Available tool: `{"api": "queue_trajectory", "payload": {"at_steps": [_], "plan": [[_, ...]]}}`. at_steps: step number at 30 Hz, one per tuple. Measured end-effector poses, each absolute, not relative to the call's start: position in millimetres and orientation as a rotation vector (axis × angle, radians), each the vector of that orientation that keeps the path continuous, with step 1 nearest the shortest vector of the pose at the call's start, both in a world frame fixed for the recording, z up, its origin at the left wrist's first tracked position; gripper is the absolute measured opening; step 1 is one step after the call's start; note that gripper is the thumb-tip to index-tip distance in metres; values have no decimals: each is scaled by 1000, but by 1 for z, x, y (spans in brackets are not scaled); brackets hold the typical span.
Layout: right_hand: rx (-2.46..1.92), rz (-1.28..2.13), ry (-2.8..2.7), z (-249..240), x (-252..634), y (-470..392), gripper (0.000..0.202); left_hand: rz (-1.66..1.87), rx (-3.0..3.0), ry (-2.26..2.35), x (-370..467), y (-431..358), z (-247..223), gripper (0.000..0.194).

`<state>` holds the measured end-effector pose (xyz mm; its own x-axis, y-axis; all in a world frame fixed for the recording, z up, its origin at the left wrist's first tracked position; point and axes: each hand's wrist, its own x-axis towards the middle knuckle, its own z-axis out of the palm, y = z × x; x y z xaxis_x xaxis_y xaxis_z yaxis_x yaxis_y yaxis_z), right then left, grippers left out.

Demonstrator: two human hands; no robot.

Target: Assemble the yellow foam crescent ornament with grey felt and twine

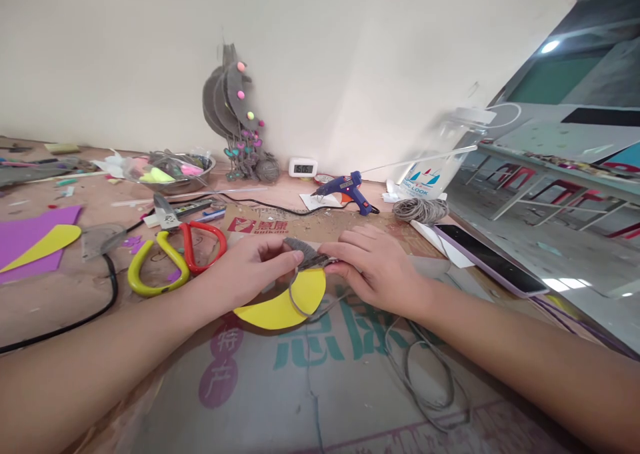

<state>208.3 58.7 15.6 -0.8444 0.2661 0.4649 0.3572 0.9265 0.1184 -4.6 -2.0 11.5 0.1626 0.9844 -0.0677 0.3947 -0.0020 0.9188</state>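
Observation:
A yellow crescent-shaped piece (280,311) is held above the cardboard, its upper end wound in grey cord (306,255). My left hand (263,267) is closed on that wrapped end, thumb in front. At the right edge of the winding, my right hand (377,271) pinches with thumb and forefinger, apparently on the cord; its fingertips partly hide the spot. A slack loop of cord hangs across the yellow face. From there the cord runs under my right hand to loose coils (425,381) on the cardboard.
Yellow-and-red-handled scissors (157,267) lie left, near purple sheet (45,231) and a black cable (113,287). Behind are a metal bowl (175,184), grey hanging ornament (227,101), small clock (303,167) and blue glue gun (347,189). Cord ball (420,209), plastic jug (430,167) and phone (490,257) are right.

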Motion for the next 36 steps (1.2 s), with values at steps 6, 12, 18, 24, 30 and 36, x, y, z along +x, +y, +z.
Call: {"api": "queue_trajectory", "payload": {"at_steps": [6,12,18,24,30,36], "plan": [[-466,-308,-2659,18,207,57,27,855,1562,1341,-4,-2,12,31],[-439,-312,-2645,18,206,58,28,855,1498,1322,-5,-1,10,29],[-439,-321,-2650,18,207,59,27,846,1433,1342,-4,-4,14,28],[-432,-291,-2661,18,206,59,26,847,1428,1301,-7,-2,8,30],[-422,-301,-2661,17,206,60,27,846,1387,1278,-7,-1,6,28],[-381,-308,-2632,17,206,60,27,830,1436,1335,-3,-3,11,29]]}}
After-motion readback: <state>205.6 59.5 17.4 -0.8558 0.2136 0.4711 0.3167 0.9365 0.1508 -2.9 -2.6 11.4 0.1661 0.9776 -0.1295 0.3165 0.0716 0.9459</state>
